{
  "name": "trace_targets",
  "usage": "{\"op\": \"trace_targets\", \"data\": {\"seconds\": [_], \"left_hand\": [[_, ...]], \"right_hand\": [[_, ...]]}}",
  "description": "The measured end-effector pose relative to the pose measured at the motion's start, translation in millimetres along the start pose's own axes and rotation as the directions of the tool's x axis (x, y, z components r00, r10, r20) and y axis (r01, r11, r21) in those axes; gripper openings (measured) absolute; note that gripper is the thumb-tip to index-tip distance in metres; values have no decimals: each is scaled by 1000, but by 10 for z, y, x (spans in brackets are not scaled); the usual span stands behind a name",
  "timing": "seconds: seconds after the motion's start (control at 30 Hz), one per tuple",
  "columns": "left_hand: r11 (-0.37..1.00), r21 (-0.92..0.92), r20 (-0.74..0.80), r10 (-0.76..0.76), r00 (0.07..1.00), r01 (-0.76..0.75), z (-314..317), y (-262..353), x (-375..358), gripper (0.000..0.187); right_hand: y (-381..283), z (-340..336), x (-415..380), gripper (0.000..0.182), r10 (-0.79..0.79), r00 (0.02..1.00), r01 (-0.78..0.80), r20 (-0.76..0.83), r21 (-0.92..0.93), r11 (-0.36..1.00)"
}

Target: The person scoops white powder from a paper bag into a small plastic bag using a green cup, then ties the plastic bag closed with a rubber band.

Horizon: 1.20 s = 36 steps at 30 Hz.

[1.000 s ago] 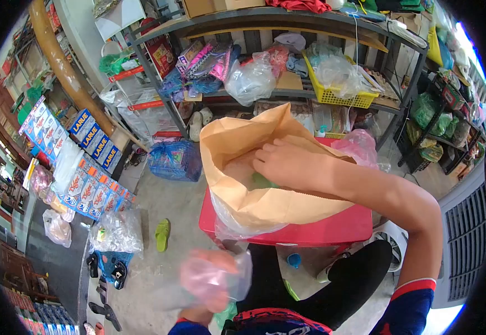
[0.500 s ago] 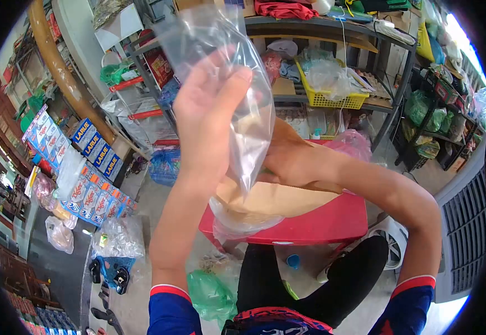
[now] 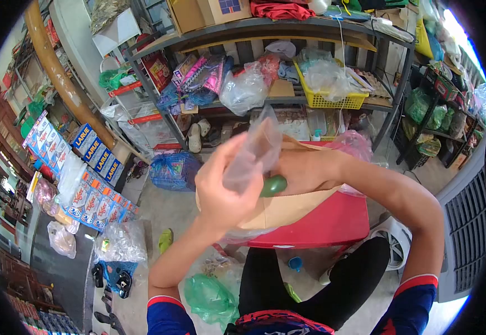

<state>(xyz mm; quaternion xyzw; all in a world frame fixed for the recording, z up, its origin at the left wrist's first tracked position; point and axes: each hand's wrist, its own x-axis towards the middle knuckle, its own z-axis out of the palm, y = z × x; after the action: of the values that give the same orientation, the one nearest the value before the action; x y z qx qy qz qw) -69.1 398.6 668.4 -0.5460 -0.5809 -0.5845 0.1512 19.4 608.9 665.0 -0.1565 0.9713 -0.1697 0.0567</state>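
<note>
The clear plastic bag (image 3: 265,139) has been lowered since the earlier frame, from high in front of the shelf rack (image 3: 388,120) to just over the mouth of the brown paper bag (image 3: 293,208). A smooth green item (image 3: 274,186), hidden from view in that frame, is now shown at this mouth, so bag and item are brought close together.

The clear bag is held pinched in the left hand (image 3: 225,187), its free end pointed upward. The green item is set right against the right hand (image 3: 304,169), whose fingers are partly covered; whether it is gripped by them cannot be told. How far the clear bag is opened cannot be made out either.

The paper bag is carried on the red surface (image 3: 340,218), with thin plastic bunched under its near edge. Beyond it, a pink plastic bag (image 3: 354,145) is seen. Below, on the floor, a green plastic bag (image 3: 209,296) and a small blue cup (image 3: 295,263) are seen apart from the hands.
</note>
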Motion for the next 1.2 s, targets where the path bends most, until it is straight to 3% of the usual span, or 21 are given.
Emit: {"op": "trace_targets", "data": {"seconds": [0.1, 0.23, 0.3, 0.37, 0.43, 0.5, 0.57, 0.63, 0.77, 0.83, 0.93, 1.0, 1.07, 1.13, 1.2], "left_hand": [[994, -19, 46, 108, 993, -107, -57, -34, -155, 54], [995, -48, 105, 89, 991, -84, -145, 16, -239, 53], [981, 27, 128, 186, 974, -191, -172, 57, -195, 43], [968, 102, 155, 213, 965, -230, -207, 76, -150, 33], [963, 181, 174, 169, 970, -200, -246, 72, -109, 23], [971, 173, 161, 139, 977, -167, -265, 48, -68, 22], [973, 170, 155, 132, 979, -158, -259, 54, -50, 22], [970, 175, 156, 140, 978, -167, -233, 95, -68, 21], [998, 58, 186, 18, 982, -29, -176, 122, -154, 21], [999, 43, 195, 5, 981, -13, -152, 118, -172, 22], [987, -53, 215, -139, 967, 153, -100, 143, -172, 29], [985, -80, 211, -136, 968, 156, -55, 162, -128, 35], [983, -54, 219, -163, 962, 178, -57, 163, -114, 47], [980, -1, 265, -190, 945, 197, -106, 149, -87, 51], [978, 23, 291, -205, 934, 208, -127, 142, -56, 55]], "right_hand": [[-73, -93, -73, 62, -7, 1000, 6, 6, 154, 988], [-62, -84, -68, 67, -20, 1000, 23, -17, 251, 968], [-4, -83, -25, 75, 10, 991, -36, 133, 192, 981], [21, -46, -17, 80, -42, 991, 19, 123, 186, 982], [8, 22, -27, 81, -179, 983, 185, -47, 214, 959], [8, 48, 8, 82, -68, 997, 55, 45, 255, 965], [8, 48, 11, 81, 18, 997, -32, 80, 177, 984], [9, 57, -12, 79, 75, 996, -75, 52, -6, 997], [-44, 69, -77, 77, 141, 989, -146, -40, -308, 940], [-179, 105, -136, 77, 119, 988, -148, -101, -375, 915], [-157, 262, -148, 73, -84, 951, -65, -299, -457, 887], [-52, 286, -88, 49, -229, 868, -39, -440, -522, 852], [28, 280, -78, 37, -286, 823, 27, -491, -469, 883], [20, 193, -98, 36, -235, 863, 92, -447, -317, 944], [-56, 42, -155, 40, -126, 927, 44, -353, -233, 972]]}}
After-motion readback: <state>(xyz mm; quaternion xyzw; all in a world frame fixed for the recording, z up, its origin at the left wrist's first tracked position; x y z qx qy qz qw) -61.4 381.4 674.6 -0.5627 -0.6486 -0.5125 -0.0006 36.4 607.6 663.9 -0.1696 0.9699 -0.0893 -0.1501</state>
